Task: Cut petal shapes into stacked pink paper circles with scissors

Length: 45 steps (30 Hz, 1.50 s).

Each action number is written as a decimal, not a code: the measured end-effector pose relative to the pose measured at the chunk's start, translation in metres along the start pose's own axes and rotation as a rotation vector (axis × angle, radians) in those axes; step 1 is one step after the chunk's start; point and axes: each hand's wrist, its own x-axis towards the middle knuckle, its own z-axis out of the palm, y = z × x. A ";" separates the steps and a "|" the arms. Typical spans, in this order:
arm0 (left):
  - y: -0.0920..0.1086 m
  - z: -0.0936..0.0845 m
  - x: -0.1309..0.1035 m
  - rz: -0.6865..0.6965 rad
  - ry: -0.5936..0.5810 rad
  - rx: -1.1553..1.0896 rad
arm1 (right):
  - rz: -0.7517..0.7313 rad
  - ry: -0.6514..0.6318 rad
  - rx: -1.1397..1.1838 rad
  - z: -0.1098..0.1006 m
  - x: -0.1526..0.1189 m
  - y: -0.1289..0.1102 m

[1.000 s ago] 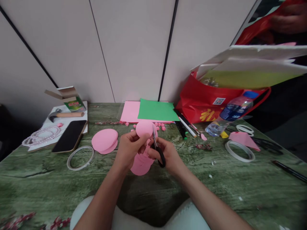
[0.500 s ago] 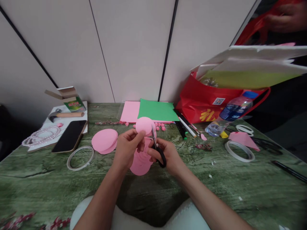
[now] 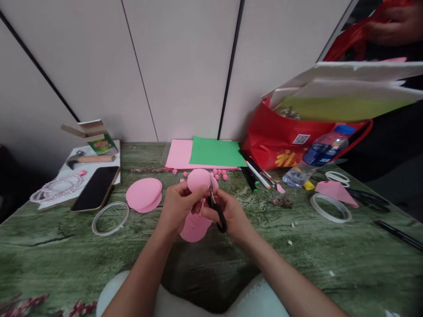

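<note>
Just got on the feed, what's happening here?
The left hand holds a pink paper circle up, and the right hand has the scissors at its right edge. More pink paper lies beneath the hands. A stack of pink circles sits to the left, next to a roll of tape. Green paper lies behind.

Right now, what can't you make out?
All in the head view:
Lower pink circles: upper part, hidden behind the left hand and right hand.
Red bag: contents, mostly hidden by its front.
Dark pen: one end, cut off by the right edge.
Green box: print, too small.
</note>
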 end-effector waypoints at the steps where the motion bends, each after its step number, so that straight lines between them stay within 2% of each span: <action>1: 0.000 0.000 0.000 0.001 0.000 -0.002 | 0.005 0.002 -0.003 0.000 0.000 0.000; 23: 0.001 -0.003 0.001 0.027 0.014 -0.029 | 0.037 0.045 -0.093 -0.003 0.000 0.002; 36: 0.003 -0.003 0.001 0.037 0.047 -0.096 | 0.047 0.016 -0.070 -0.003 -0.001 0.003; 45: 0.002 -0.006 0.001 0.058 0.020 -0.006 | 0.043 -0.003 -0.065 -0.002 -0.002 0.002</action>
